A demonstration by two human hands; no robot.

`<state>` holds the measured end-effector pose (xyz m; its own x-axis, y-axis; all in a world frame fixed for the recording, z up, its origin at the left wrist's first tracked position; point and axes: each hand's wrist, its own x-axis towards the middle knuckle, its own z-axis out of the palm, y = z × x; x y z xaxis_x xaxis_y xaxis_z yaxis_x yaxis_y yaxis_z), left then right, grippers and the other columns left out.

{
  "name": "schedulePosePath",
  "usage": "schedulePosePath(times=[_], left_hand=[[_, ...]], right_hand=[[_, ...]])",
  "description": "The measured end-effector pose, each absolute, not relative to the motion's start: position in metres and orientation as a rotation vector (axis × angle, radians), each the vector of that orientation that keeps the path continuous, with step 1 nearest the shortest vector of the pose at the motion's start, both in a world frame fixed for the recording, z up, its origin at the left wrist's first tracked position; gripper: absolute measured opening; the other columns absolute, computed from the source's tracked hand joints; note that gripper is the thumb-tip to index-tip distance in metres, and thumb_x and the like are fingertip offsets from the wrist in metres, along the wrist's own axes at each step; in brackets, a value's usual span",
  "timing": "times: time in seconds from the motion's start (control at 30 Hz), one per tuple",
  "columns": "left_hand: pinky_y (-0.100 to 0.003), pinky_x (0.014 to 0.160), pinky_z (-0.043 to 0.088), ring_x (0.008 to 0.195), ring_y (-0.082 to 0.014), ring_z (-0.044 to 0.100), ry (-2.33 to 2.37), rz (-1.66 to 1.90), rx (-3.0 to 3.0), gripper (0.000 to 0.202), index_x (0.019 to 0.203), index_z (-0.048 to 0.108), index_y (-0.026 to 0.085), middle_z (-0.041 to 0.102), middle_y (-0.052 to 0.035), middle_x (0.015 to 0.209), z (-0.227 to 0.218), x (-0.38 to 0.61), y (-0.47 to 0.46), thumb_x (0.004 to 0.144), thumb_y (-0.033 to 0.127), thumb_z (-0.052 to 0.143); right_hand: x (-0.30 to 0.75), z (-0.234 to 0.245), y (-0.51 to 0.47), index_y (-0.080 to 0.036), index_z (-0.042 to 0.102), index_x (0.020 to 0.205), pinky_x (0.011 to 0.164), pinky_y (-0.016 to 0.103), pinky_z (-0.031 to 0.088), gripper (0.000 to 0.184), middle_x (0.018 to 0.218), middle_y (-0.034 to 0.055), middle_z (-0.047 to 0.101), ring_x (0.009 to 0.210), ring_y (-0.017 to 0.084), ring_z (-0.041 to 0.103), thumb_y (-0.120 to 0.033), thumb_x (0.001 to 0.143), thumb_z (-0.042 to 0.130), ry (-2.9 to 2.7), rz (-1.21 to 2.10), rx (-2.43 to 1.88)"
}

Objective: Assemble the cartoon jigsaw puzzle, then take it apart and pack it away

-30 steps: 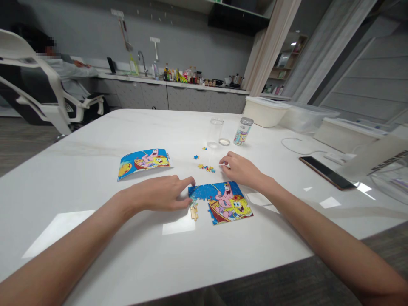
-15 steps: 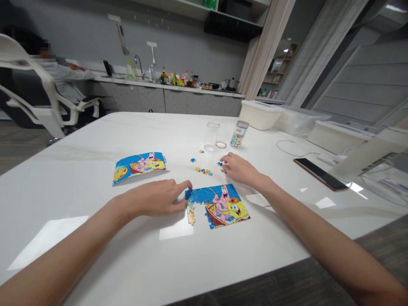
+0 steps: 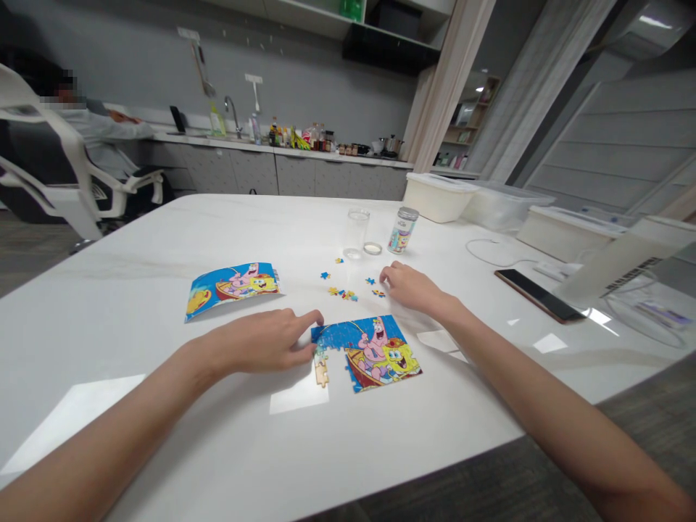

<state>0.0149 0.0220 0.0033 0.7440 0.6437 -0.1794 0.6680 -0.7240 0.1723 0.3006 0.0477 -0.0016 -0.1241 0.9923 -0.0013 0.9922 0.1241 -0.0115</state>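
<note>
A partly assembled cartoon jigsaw puzzle (image 3: 383, 355) lies flat on the white table, with a gap in its lower left part. My left hand (image 3: 272, 339) rests at its left edge, index finger and thumb apart and touching the upper left corner. My right hand (image 3: 409, 285) is beyond the puzzle, fingers loosely bent and nothing visible in them. Just left of those fingertips lie a blue puzzle piece (image 3: 370, 280) and a multicoloured piece (image 3: 379, 293). Several loose pieces (image 3: 344, 293) form a small cluster further left. A curved reference picture (image 3: 235, 290) shows the same scene.
Behind the pieces stand a clear jar (image 3: 357, 233), a metal-rimmed lid (image 3: 373, 249) and a printed canister (image 3: 403, 230). To the right are a phone (image 3: 538, 294), cables and storage boxes (image 3: 439, 197). A person (image 3: 98, 130) sits at the far left.
My right hand has drawn slightly right, uncovering the two pieces by its fingertips. My left hand stays at the puzzle's corner. The whole view has shifted a little.
</note>
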Motion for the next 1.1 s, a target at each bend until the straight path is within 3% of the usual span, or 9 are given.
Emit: schedulePosePath(times=[0.23,0.43,0.7,0.9,1.0,1.1], left_hand=[[-0.029,0.057,0.039,0.059,-0.0173,0.056,1.039,-0.167,2.747,0.04,0.125,0.051,0.026,0.062,-0.0064,0.076,0.005,0.016,0.021,0.093,0.043,0.035],[-0.029,0.056,0.038,0.058,-0.0175,0.057,1.046,-0.162,2.75,0.04,0.125,0.051,0.026,0.061,-0.0059,0.073,0.004,0.017,0.021,0.093,0.043,0.035],[-0.029,0.057,0.039,0.059,-0.0175,0.057,1.042,-0.16,2.74,0.039,0.125,0.05,0.027,0.062,-0.0061,0.076,0.004,0.016,0.022,0.093,0.043,0.035],[-0.029,0.056,0.038,0.059,-0.0183,0.058,1.03,-0.167,2.757,0.04,0.125,0.05,0.026,0.062,-0.0067,0.076,0.003,0.017,0.022,0.093,0.042,0.034],[-0.03,0.057,0.039,0.058,-0.0181,0.057,1.04,-0.168,2.761,0.04,0.125,0.05,0.026,0.062,-0.0065,0.076,0.003,0.017,0.022,0.093,0.044,0.034],[-0.03,0.058,0.04,0.059,-0.0181,0.057,1.038,-0.172,2.765,0.041,0.125,0.05,0.025,0.062,-0.0065,0.075,0.004,0.018,0.022,0.093,0.044,0.034]], right_hand=[[0.302,-0.004,0.052,-0.018,0.065,0.1,0.072,0.026,0.041,0.024,0.101,0.0079,0.067,0.091,0.02,0.061,-0.008,0.085,0.049,-2.286,0.049,-1.898],[0.291,-0.007,0.049,-0.016,0.067,0.099,0.081,0.028,0.045,0.019,0.104,0.0086,0.066,0.088,0.016,0.061,-0.013,0.087,0.053,-2.365,0.116,-1.58],[0.31,0.002,0.05,-0.012,0.068,0.108,0.084,0.035,0.046,0.03,0.114,0.0154,0.065,0.103,0.027,0.061,-0.011,0.087,0.047,-2.174,-0.106,-2.016],[0.308,-0.008,0.058,-0.015,0.065,0.115,0.087,0.031,0.047,0.029,0.113,0.0126,0.062,0.095,0.02,0.063,-0.014,0.088,0.053,-2.294,0.133,-1.83],[0.305,-0.018,0.064,-0.014,0.067,0.11,0.089,0.032,0.046,0.025,0.11,0.0131,0.061,0.093,0.02,0.062,-0.022,0.09,0.055,-2.28,0.119,-1.787],[0.304,-0.023,0.068,-0.014,0.069,0.103,0.086,0.03,0.045,0.02,0.105,0.0117,0.061,0.09,0.019,0.062,-0.02,0.088,0.057,-2.238,0.118,-1.784]])
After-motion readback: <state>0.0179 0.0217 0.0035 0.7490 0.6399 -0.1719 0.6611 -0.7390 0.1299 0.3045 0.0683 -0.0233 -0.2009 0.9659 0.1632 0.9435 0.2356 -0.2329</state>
